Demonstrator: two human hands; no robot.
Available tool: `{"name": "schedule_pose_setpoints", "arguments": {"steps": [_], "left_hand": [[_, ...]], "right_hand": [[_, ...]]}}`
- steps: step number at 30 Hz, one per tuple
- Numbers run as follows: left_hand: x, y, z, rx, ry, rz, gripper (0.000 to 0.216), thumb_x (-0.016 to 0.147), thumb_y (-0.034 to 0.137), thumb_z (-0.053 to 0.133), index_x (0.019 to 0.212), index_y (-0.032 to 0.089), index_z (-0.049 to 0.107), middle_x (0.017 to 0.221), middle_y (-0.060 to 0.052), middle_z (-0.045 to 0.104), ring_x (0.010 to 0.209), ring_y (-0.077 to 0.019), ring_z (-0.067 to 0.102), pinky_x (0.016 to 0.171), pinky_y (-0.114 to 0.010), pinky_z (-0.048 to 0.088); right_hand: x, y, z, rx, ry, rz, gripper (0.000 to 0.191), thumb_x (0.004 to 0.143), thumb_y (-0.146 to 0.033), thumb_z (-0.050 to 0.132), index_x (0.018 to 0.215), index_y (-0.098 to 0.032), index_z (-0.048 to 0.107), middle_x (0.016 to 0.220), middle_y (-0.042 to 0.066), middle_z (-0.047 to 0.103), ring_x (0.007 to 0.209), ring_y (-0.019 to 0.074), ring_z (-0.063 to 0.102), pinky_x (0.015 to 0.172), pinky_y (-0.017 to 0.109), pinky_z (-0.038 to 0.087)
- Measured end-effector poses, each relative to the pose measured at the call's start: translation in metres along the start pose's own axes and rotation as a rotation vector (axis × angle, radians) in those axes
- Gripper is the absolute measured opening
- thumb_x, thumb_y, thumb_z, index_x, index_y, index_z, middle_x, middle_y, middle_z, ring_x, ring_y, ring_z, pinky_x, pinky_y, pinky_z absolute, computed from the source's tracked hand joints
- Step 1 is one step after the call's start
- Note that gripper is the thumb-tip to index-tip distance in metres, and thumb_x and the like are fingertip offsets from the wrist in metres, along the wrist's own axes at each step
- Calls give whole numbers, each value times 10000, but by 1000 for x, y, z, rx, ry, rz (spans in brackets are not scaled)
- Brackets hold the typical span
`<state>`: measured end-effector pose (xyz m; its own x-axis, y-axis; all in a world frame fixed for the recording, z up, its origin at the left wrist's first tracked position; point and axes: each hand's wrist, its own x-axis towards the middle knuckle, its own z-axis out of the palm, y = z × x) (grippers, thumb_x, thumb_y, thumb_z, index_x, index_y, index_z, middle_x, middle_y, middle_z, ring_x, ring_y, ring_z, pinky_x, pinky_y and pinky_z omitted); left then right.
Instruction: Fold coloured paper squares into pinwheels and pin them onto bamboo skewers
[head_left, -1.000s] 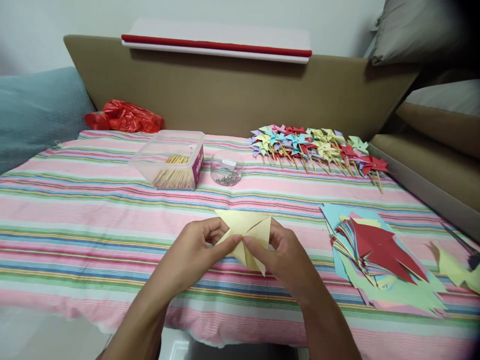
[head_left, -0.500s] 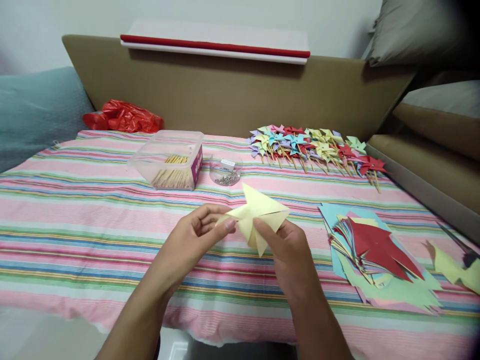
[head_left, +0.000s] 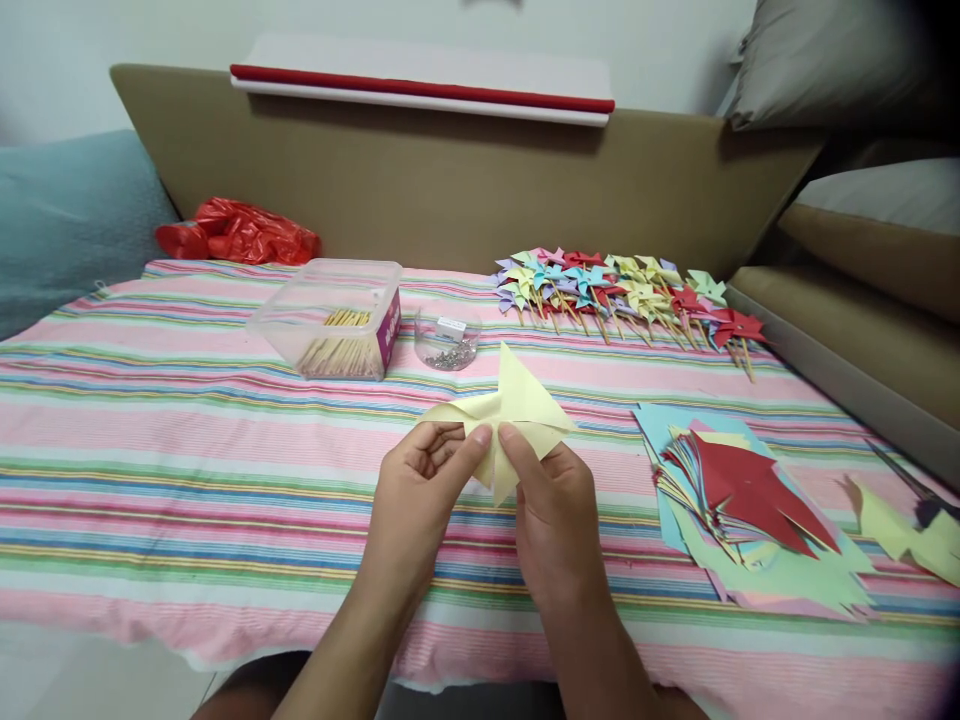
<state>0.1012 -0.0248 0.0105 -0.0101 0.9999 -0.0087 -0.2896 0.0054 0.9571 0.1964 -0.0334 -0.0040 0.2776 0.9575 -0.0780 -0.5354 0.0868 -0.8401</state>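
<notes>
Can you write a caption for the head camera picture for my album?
Two hands hold folded yellow paper above a striped cloth, with colourful pinwheels on sticks lying behind.

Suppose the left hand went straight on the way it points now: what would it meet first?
The folded yellow paper that the left hand itself holds. Past that, the line seems to run over the striped cloth toward the paper pinwheels, though depth is unclear.

The left hand [head_left: 424,480] and right hand [head_left: 553,490] are hiding the middle of the yellow paper [head_left: 526,390] under their thumbs, while the paper is covering some fingertips. Writing on the label [head_left: 451,326] is proving too small to read. A yellow cut-out [head_left: 886,520] is running past the right edge, a blue cushion [head_left: 75,225] past the left.
</notes>
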Motion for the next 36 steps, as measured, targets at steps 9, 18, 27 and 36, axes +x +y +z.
{"name": "schedule_pose_setpoints", "arguments": {"steps": [9, 18, 27, 36], "left_hand": [[-2, -5, 0, -51, 45, -32, 207, 795, 349, 804, 841, 158, 738, 761, -13, 713, 714, -123, 623, 685, -220, 510], [7, -2, -7, -108, 173, -16, 232, 765, 358, 823, 782, 148, 727, 717, 1, 700, 664, -115, 621, 619, -212, 479], [12, 0, -15, -158, 226, -4, 266, 713, 379, 845, 771, 152, 720, 701, -1, 707, 671, -131, 634, 665, -238, 495], [10, 0, -16, -123, 152, -45, 239, 755, 366, 826, 784, 149, 732, 713, -7, 711, 666, -120, 621, 642, -224, 490]], "right_hand": [[-5, 1, 3, -119, 41, -36, 405, 795, -380, 777, 1126, -159, 702, 1047, 77, 785, 971, 271, 720, 788, 370, 582], [0, -11, -8, -164, -28, -157, 315, 854, -325, 686, 1100, -255, 502, 1110, 45, 690, 944, 193, 687, 832, 365, 565], [-2, -17, -20, -747, -334, -337, 148, 886, -220, 655, 986, -281, 746, 1173, 46, 611, 1124, 216, 593, 966, 373, 502], [-2, -16, -16, -598, -299, -259, 123, 905, -307, 677, 957, -263, 779, 1023, 41, 635, 1006, 198, 638, 868, 326, 537]]}}
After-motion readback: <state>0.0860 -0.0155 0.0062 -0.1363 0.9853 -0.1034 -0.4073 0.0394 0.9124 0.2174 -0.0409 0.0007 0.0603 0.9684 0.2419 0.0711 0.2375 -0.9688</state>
